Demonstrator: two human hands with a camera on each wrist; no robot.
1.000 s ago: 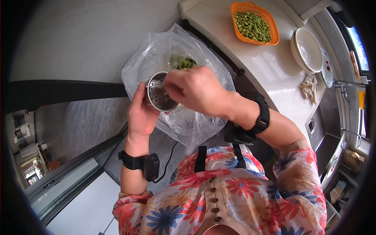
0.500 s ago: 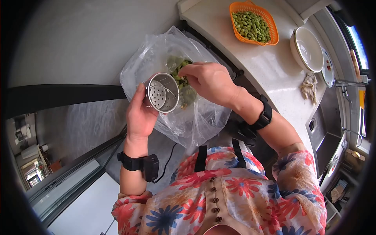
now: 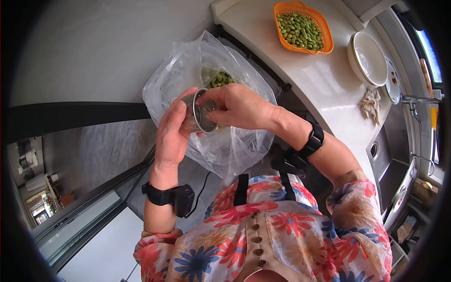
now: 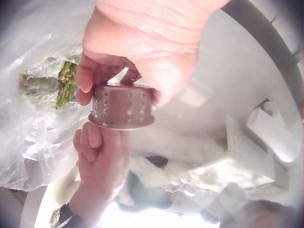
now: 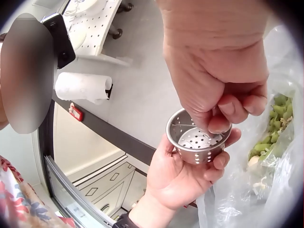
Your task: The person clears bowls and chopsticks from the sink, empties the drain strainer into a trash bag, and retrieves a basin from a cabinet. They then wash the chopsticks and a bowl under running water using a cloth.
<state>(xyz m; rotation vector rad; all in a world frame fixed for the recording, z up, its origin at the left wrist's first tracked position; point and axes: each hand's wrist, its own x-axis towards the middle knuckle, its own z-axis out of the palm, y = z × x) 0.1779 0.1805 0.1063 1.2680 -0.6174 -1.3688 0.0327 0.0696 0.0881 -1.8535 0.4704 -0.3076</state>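
Note:
A small perforated metal cup is gripped by my left hand, fingers round its wall. In the right wrist view the cup has its mouth up and a thin wire across it. The thumb and fingertips of my right hand reach into its mouth; whether they pinch anything is hidden. The left wrist view shows the holes in the side of the cup. Behind and below both hands hangs a clear plastic bag with green pods or peelings inside.
On the pale counter stand an orange basket of green beans, a white bowl, a plate and a crumpled cloth. A sink lies at the right, a dark bar at the left.
My right hand left the cup for the space over the bag, then came back left to the cup's mouth. The cup has turned slightly in my left hand.

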